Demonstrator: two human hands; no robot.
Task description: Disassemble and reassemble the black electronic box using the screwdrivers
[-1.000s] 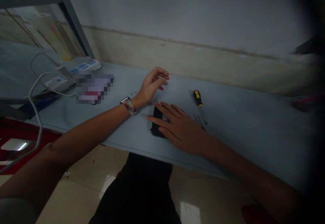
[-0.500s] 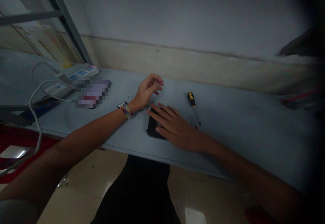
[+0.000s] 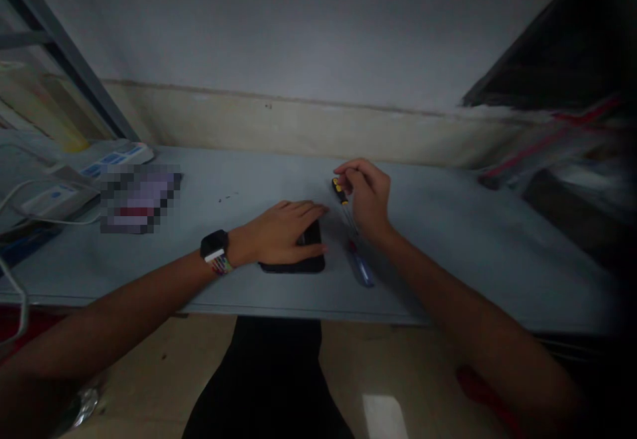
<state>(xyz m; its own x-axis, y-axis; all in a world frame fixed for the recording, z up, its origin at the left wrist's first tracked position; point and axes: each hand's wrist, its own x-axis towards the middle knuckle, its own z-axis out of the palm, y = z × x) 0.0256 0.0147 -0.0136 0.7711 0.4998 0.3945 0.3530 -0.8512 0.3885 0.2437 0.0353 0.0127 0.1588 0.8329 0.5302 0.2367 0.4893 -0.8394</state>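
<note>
My left hand (image 3: 286,232) lies over a flat black case-like object (image 3: 313,261), fingers stretched and thumb apart. The hand covers much of this object, so its kind is unclear. To its right, my right hand (image 3: 369,197) hovers with curled fingers, thumb and fingertips close together; whether something small is between them cannot be seen. Beside those fingertips a black and yellow screwdriver (image 3: 339,190) rests on the table, shaft pointing towards me. A second screwdriver with a translucent blue handle (image 3: 364,272) lies below my right wrist.
Tiny dark pieces (image 3: 226,198) lie on the grey-blue table (image 3: 199,180). At left are a blurred-out phone (image 3: 142,193), a white power strip (image 3: 119,159), a cable (image 3: 22,293) and a metal frame (image 3: 79,67). A wall rises behind; red-edged items (image 3: 527,150) stand at right.
My left hand has come down onto the black object. My right hand has lifted off it and moved right to the yellow-black screwdriver. The view has shifted to the right.
</note>
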